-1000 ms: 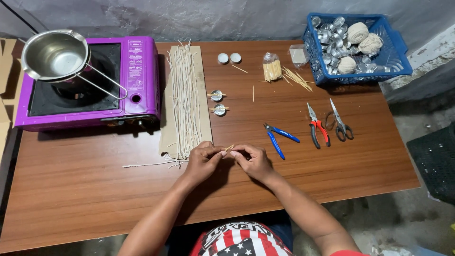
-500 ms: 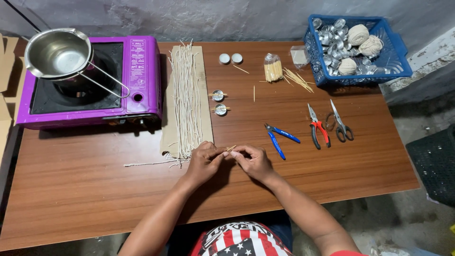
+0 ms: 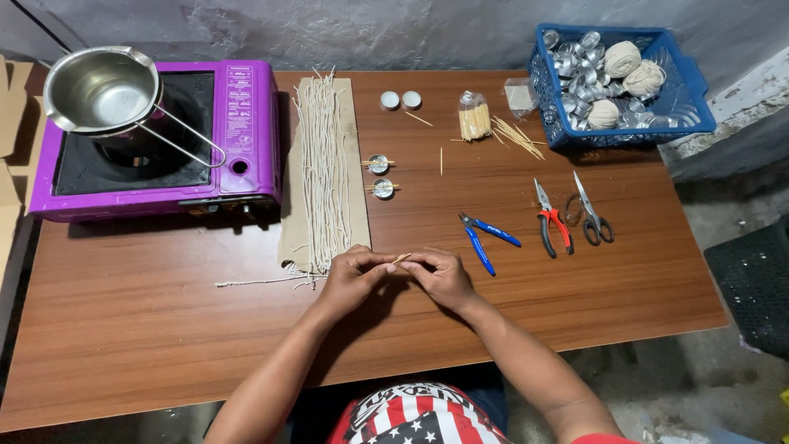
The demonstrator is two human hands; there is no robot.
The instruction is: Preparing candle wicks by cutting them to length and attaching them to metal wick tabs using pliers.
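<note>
My left hand (image 3: 352, 278) and my right hand (image 3: 442, 277) meet fingertip to fingertip over the brown table (image 3: 164, 321), pinching a thin wooden stick (image 3: 400, 258) between them. Only the stick's short tip shows; what else the fingers hold is hidden. Just left of my hands lies a strip of cardboard (image 3: 352, 140) covered with several long pale wicks (image 3: 320, 164). Two small metal cups with sticks laid across them (image 3: 379, 176) sit beyond my hands. Blue-handled pliers (image 3: 483, 237) lie right of my right hand.
A purple portable stove (image 3: 156, 136) with a steel pot (image 3: 103, 90) stands far left. A blue basket (image 3: 682, 86) of metal cups and twine balls is far right. Red pliers (image 3: 551, 220), scissors (image 3: 592, 210), a stick bundle (image 3: 472, 119) and two white cups (image 3: 400, 100) lie between.
My hands have stayed almost in place, fingers shifting slightly around the stick. The view has drifted a little.
</note>
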